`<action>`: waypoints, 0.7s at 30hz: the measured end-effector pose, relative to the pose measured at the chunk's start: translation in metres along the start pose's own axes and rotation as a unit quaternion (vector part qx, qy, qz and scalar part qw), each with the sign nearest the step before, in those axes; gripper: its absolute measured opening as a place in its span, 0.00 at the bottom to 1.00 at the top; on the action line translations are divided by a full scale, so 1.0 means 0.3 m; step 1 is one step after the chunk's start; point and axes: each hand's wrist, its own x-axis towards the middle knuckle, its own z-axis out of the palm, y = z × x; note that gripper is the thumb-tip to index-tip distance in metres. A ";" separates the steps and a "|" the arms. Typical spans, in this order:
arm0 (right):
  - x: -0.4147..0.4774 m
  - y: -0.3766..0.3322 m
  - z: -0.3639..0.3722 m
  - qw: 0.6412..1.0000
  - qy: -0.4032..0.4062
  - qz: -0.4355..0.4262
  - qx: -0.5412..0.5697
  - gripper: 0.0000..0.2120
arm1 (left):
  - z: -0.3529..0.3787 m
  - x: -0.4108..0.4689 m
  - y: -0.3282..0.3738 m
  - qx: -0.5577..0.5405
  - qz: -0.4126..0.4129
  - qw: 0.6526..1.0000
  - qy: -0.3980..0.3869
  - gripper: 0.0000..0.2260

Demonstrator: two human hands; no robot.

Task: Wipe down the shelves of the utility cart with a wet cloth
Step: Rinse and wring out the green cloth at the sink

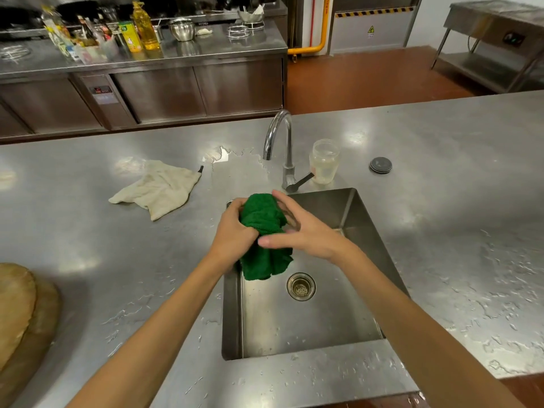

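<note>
A bunched green cloth point(263, 219) hangs over the left side of the steel sink point(365, 231). My left hand point(232, 231) grips the cloth from the left, fingers curled round its upper part. My right hand point(297, 228) lies against the cloth's right side with fingers stretched over it and the thumb across the front. The cloth's lower end dangles into the basin above the drain point(301, 286). No utility cart is in view.
A curved tap point(279, 142) stands behind the sink beside a clear jar point(323, 161) and a dark lid point(380, 165). A beige rag point(159, 188) lies on the wet counter to the left. Wooden boards point(20, 313) sit at the left edge.
</note>
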 end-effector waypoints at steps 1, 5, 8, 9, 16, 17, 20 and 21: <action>0.018 -0.012 0.015 0.999 0.012 -0.003 0.030 0.53 | -0.006 -0.005 0.011 -0.043 -0.022 0.999 -0.001 0.19; 0.086 -0.024 0.069 0.993 0.097 -0.012 -0.061 0.44 | -0.056 -0.015 0.028 -0.171 -0.088 0.980 -0.058 0.21; 0.104 -0.015 0.073 0.983 0.109 -0.028 -0.146 0.35 | -0.112 -0.021 -0.002 -0.176 -0.084 0.974 -0.112 0.30; 0.107 -0.012 0.074 0.977 0.117 -0.040 -0.175 0.31 | -0.123 -0.025 -0.014 -0.161 -0.080 0.976 -0.122 0.32; 0.112 0.002 0.122 0.984 0.155 -0.075 -0.052 0.16 | -0.187 -0.065 -0.090 -0.059 -0.051 0.989 -0.123 0.44; 0.111 -0.001 0.124 0.983 0.169 -0.075 -0.001 0.17 | -0.197 -0.076 -0.097 -0.040 -0.045 0.989 -0.137 0.42; 0.110 -0.031 0.138 0.967 0.191 -0.048 0.161 0.17 | -0.182 -0.098 -0.102 -0.005 0.001 0.990 -0.139 0.43; 0.110 -0.043 0.148 0.960 0.184 -0.033 0.207 0.17 | -0.171 -0.095 -0.096 0.005 0.017 0.993 -0.119 0.44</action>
